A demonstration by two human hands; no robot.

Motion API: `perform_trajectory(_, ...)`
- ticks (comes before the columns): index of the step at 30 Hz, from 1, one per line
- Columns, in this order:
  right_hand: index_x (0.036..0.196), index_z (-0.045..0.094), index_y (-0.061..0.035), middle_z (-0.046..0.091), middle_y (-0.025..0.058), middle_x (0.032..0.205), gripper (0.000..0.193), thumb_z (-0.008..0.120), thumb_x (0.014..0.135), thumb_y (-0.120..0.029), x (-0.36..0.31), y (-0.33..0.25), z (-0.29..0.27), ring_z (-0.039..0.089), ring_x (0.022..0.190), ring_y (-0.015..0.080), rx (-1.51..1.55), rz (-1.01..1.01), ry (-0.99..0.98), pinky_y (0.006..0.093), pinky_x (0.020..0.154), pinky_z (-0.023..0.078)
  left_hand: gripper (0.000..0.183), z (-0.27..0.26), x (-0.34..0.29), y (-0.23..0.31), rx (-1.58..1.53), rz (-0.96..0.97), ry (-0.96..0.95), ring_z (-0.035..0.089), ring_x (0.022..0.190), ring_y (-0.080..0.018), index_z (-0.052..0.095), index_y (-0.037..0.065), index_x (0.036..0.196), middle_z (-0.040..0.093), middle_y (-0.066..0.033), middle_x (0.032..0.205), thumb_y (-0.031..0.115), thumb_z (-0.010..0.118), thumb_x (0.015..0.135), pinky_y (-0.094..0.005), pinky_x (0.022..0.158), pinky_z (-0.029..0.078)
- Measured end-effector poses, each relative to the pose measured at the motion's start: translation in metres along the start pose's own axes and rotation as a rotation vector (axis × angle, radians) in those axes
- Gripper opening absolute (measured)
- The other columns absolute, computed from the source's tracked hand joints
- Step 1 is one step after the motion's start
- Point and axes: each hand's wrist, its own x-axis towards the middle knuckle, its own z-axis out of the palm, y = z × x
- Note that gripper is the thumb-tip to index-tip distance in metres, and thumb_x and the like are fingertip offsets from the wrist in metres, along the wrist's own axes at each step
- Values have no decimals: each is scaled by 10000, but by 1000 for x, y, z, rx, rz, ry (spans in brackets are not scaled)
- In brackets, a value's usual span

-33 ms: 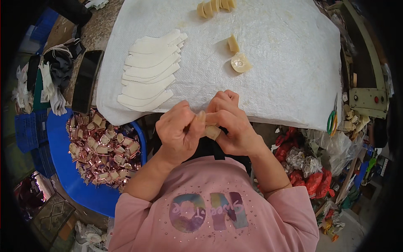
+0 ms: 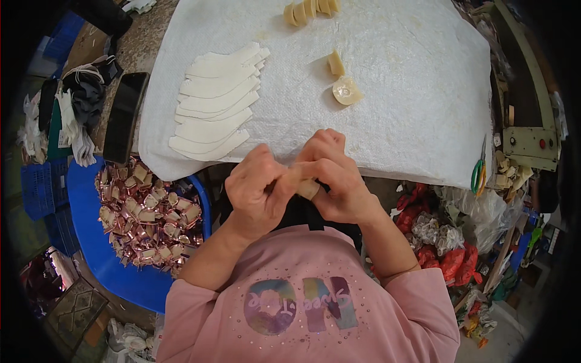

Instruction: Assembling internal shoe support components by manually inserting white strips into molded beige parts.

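This is a workshop: white cut pieces [image 2: 212, 107], a heaped blue tub [image 2: 103, 255] and, seemingly, a machine [image 2: 528, 145].

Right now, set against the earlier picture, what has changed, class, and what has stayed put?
Very little: the thumb of the left hand has shifted slightly toward the right hand, and the small tan piece between the hands has moved slightly rightward. Nothing was visibly released. The white strips, the blue tub and the phone stayed put.
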Motion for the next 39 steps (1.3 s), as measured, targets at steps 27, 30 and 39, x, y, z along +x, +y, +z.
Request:
perform_trajectory(27, 1008, 522, 40, 605, 171, 1058, 198, 457, 954, -138, -25, -27, 7, 592, 986, 202, 961, 655, 423, 333, 863, 496, 229, -2, 5, 12, 187, 306, -83, 553, 706, -239, 565, -10, 799, 538, -114, 844, -91, 623, 592, -312, 587, 447)
perform_trajectory(30, 995, 533, 44, 604, 171, 1078, 186, 450, 948, -115, -22, -29, 1, 599, 979, 208, 955, 733, 389, 337, 871, 498, 173, 0, 11, 19, 337, 324, -160, 507, 659, -217, 534, 1, 746, 504, -92, 799, -54, 624, 609, -314, 555, 419)
perform_trajectory(39, 1029, 573, 8, 612, 178, 826, 225, 466, 933, -165, -15, -25, 8, 623, 731, 278, 155, 592, 192, 309, 647, 470, 171, 4, 12, 13, 468, 251, -218, 486, 642, -223, 499, 11, 737, 482, -86, 764, -53, 618, 632, -330, 542, 403)
